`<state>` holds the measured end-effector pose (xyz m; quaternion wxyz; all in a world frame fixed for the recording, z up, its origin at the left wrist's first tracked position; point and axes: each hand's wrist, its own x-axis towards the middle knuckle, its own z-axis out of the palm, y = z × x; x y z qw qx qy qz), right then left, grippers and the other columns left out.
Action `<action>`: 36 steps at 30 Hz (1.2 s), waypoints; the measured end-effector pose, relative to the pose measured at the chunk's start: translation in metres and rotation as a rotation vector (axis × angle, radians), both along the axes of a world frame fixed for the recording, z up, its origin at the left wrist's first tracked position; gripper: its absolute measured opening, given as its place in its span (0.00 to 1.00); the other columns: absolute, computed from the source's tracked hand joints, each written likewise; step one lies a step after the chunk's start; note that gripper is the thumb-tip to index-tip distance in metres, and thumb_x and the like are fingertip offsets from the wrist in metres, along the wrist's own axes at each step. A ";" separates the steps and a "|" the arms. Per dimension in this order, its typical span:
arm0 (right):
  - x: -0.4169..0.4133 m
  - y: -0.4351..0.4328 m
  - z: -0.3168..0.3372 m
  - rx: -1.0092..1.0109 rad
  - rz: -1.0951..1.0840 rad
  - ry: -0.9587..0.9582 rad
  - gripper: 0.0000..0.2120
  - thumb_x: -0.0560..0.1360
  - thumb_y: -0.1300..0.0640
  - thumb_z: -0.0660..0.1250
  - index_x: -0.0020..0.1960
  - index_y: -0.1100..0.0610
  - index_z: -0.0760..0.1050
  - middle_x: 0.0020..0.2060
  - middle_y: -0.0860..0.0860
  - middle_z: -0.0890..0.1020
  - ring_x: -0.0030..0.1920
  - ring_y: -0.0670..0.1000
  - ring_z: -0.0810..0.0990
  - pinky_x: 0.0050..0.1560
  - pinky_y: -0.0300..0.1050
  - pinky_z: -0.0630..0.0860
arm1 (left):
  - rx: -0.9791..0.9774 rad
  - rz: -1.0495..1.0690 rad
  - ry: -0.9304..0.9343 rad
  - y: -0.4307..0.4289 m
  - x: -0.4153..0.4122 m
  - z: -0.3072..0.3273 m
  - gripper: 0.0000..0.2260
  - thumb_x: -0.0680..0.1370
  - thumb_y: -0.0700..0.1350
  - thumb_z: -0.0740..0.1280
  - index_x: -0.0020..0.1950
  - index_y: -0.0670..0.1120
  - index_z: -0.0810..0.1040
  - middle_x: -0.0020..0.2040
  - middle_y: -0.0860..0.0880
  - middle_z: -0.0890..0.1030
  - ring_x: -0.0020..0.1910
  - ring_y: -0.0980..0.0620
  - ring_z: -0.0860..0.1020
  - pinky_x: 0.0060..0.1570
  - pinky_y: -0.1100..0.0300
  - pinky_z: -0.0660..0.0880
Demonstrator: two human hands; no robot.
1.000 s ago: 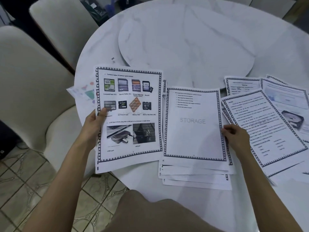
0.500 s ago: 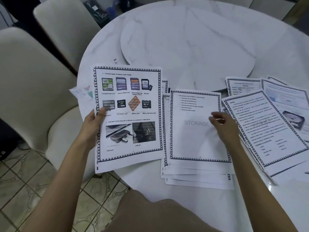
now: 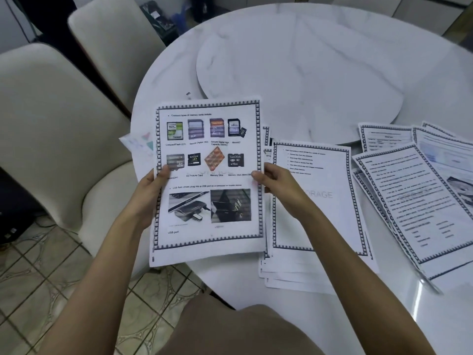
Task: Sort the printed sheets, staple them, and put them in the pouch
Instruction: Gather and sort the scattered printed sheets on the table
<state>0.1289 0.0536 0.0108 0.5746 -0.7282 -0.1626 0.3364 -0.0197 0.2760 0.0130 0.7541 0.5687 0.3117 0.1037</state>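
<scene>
I hold a printed sheet with memory-card pictures (image 3: 208,201) upright over the table's near-left edge. My left hand (image 3: 149,194) grips its left edge and my right hand (image 3: 279,185) pinches its right edge. To the right, flat on the table, lies a stack of sheets topped by the "STORAGE" page (image 3: 322,208). Farther right a fanned pile of text sheets (image 3: 414,201) overlaps more printed pages (image 3: 450,155). A pale sheet with coloured marks (image 3: 139,144) pokes out behind the held page. No stapler or pouch shows.
The round white marble table (image 3: 320,311) carries a raised turntable disc (image 3: 294,78) at its centre. Two cream chairs (image 3: 51,124) stand at the left over a tiled floor (image 3: 33,285). A small dark object (image 3: 188,94) lies by the turntable.
My right hand left the STORAGE stack and moved left to take the right edge of the picture sheet. The left hand kept its grip on that sheet.
</scene>
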 end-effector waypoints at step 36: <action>0.059 -0.138 -0.014 -0.211 -0.731 -0.257 0.11 0.78 0.58 0.61 0.56 0.62 0.75 0.47 0.56 0.79 0.34 0.39 0.79 0.44 0.39 0.79 | 0.304 0.021 0.418 0.021 0.051 -0.029 0.21 0.77 0.40 0.66 0.69 0.42 0.67 0.66 0.37 0.72 0.57 0.41 0.74 0.49 0.56 0.69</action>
